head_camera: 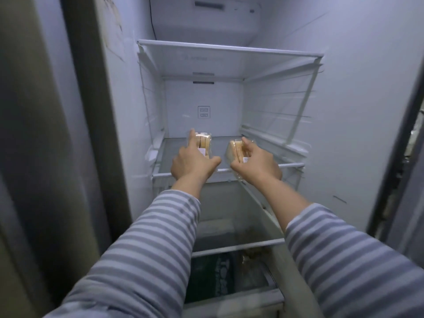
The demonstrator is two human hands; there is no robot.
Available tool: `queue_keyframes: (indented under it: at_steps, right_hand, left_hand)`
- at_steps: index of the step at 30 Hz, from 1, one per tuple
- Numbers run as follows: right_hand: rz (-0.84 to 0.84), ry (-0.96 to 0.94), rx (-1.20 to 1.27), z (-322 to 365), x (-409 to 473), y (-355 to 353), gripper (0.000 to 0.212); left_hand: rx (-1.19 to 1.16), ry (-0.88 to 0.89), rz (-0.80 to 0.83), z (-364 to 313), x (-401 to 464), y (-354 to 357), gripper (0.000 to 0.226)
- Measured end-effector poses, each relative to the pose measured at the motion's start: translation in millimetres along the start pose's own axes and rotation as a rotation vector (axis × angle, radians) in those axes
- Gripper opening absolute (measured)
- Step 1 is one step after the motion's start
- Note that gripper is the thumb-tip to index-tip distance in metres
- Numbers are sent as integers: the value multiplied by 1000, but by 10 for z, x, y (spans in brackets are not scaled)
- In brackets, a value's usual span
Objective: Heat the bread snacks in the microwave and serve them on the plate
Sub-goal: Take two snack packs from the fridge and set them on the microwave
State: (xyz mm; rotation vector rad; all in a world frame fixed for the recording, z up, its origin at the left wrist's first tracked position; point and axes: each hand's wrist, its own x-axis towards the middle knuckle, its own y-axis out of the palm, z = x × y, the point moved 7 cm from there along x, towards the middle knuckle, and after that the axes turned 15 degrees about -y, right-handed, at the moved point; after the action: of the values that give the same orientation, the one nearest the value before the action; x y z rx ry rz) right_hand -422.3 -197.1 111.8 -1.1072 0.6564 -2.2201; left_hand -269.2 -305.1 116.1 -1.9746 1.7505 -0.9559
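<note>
Sleeves (146, 237) fwd; hands (192, 164) on snack packs (203, 143), fridge shelf (291, 165).

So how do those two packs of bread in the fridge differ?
The left pack stands further back on the glass shelf; the right pack sits nearer the front edge. The left pack shows its slices edge-on, the right pack shows a slanted face. Both are clear-wrapped pale bread with a white label, each gripped by one hand: left hand, right hand.
</note>
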Motion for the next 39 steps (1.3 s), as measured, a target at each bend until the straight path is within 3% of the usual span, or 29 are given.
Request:
queue_keyframes:
  at_steps: [4,12,25,31,39]
  right_hand:
    - [-29,-35,3,89,-515,-265,70]
    - [76,-60,18,76,-1965,-479,68]
    - [368,-44,20,174,-3787,-426,59]
    - [500,-128,19,708,-4290,-99,68]
    - [618,-301,100,1965,-4845,568,68]
  left_hand:
    - [-36,23,-17,122,-564,-263,100]
    - [15,16,3,788,-2013,-566,99]
    - [193,-345,138,2296,-3710,-945,98]
    - [228,-493,95,3008,-4044,-1527,98]
    - [223,-626,-77,4052,-4057,-2649,96]
